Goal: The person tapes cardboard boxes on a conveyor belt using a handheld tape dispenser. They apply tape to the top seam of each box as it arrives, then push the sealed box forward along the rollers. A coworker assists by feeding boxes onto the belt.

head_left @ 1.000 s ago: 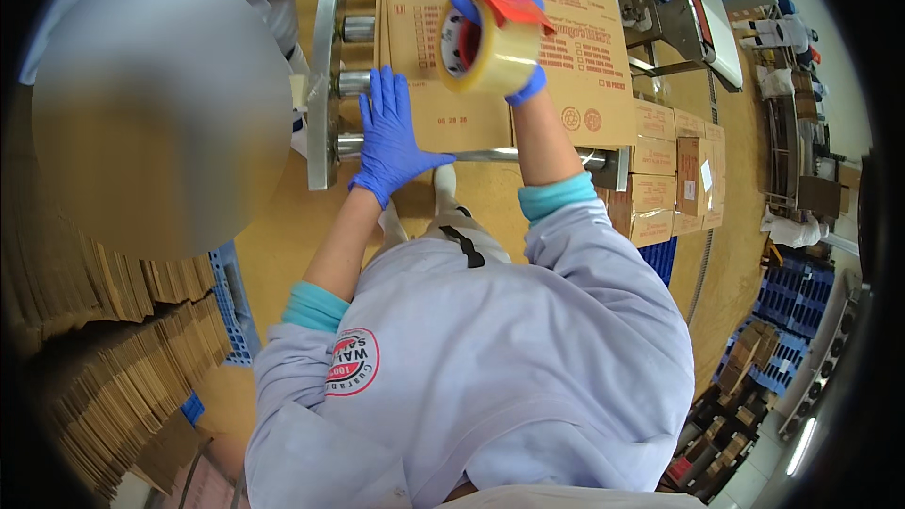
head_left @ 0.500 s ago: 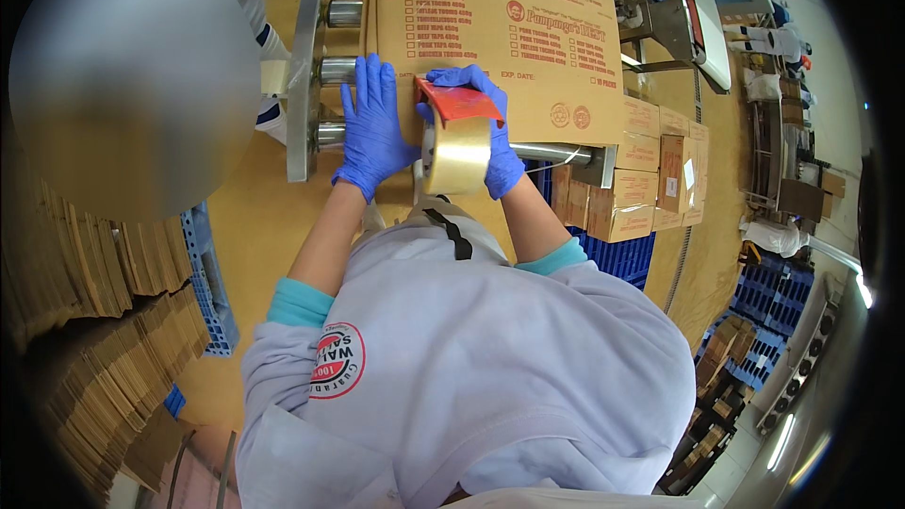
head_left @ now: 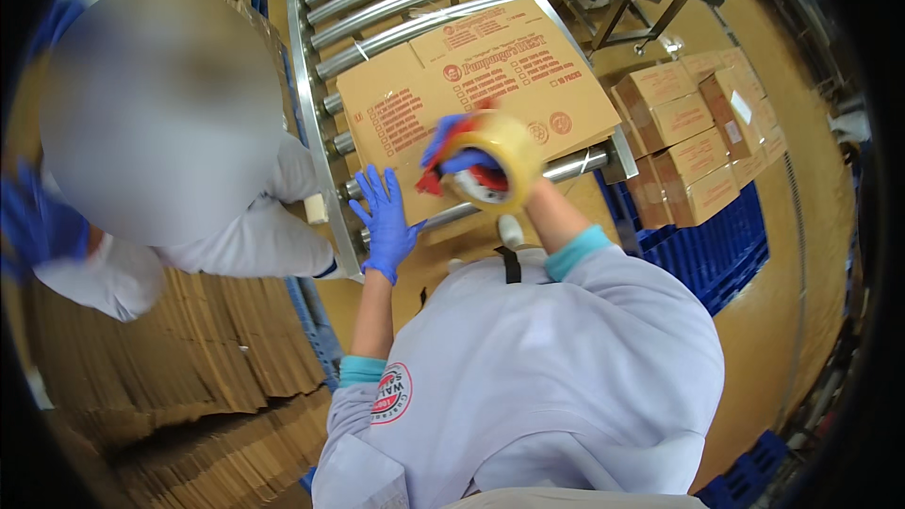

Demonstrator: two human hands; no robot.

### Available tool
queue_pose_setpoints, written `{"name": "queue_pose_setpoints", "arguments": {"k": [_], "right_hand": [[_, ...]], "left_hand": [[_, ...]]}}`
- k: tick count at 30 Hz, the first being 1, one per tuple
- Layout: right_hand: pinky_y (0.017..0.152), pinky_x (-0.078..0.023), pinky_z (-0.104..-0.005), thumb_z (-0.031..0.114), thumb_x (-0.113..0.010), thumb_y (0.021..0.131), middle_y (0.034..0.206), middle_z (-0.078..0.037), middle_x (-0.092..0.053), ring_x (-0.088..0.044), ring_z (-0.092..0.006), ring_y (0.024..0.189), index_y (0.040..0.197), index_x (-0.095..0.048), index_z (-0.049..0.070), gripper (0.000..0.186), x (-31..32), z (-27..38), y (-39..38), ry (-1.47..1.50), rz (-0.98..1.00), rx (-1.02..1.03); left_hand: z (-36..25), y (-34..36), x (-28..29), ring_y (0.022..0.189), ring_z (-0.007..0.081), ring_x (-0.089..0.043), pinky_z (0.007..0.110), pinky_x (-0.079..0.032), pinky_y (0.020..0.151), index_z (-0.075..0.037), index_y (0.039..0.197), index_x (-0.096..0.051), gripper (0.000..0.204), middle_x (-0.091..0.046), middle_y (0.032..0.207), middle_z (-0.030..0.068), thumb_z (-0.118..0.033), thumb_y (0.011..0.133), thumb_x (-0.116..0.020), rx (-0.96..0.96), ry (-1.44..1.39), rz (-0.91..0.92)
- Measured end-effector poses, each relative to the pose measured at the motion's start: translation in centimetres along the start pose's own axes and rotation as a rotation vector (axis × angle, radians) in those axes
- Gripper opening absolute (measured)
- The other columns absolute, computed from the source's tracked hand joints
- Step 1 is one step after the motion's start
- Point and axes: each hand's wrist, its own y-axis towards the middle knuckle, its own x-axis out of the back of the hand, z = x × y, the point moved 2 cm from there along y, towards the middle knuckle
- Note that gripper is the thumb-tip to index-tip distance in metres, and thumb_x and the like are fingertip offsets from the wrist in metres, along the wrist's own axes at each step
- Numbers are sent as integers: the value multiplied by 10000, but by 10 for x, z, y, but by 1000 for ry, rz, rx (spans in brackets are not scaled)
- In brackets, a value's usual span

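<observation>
Two hands of the person are in view, both in blue gloves. The left hand [head_left: 388, 228] is wide, with its fingers spread, at the near left corner of one brown cardboard carton [head_left: 490, 61] with red print; I cannot tell if the palm presses on it. The right hand [head_left: 441, 139] is closed around one red tape dispenser [head_left: 431, 179], which carries one roll of clear, yellowish packing tape [head_left: 517, 155]. The dispenser is tilted above the near part of the carton, and whether it touches the cardboard is not clear. The carton lies at the near end of one roller conveyor [head_left: 415, 35], where at least five bare metal rollers are visible beyond it. On the left stands one co-worker [head_left: 245, 236], with at least one blue-gloved hand [head_left: 42, 221], blurred. To the right, at least six closed cartons [head_left: 683, 123] are piled on one blue pallet [head_left: 702, 259]. At the lower left there are at least two stacks of flattened cardboard [head_left: 179, 349], with too many sheets for counting.
</observation>
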Motion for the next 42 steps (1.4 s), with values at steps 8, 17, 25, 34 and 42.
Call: {"name": "queue_pose_setpoints", "arguments": {"k": [8,17,25,34,42], "right_hand": [[995,-331,-488,284,-698,687,940,-141,-578,-541,-319,1010,911,-494,72,370,32,189,-106,-279,-390,859],[947,-385,-446,215,-703,712,929,-156,-595,-568,-294,954,909,-535,20,324,62,186,-116,-530,-377,594],[901,-442,-320,-29,-717,665,971,-68,-591,-557,-198,1016,958,-572,40,335,43,156,4,-752,-309,467],[693,-548,-319,124,-520,856,926,-118,-598,-630,-217,809,926,-566,25,129,154,41,101,-326,-368,-101],[716,-514,-270,87,-572,827,867,-66,-586,-587,-154,841,887,-560,26,86,96,49,-22,-584,-354,-211]], "left_hand": [[22,38,147,1053,184,-513,337,-352,970,22,1316,-352,489,-589,1053,128,-102,863,-490,4,-1079,-759],[74,204,182,1307,373,-187,397,-177,1077,106,1314,173,1081,-122,1400,317,-502,805,-562,468,-544,-894],[-105,116,-8,1331,419,78,663,-21,969,20,1395,-66,1328,6,1463,205,-655,454,-716,13,9,319],[-102,95,-20,1347,341,-119,643,-55,991,58,1351,-216,1218,-198,1428,204,-691,495,-651,-51,-113,-42],[-107,91,-13,1341,333,-158,651,-19,985,64,1327,-269,1166,-234,1415,204,-711,526,-608,19,-65,-18]]}}
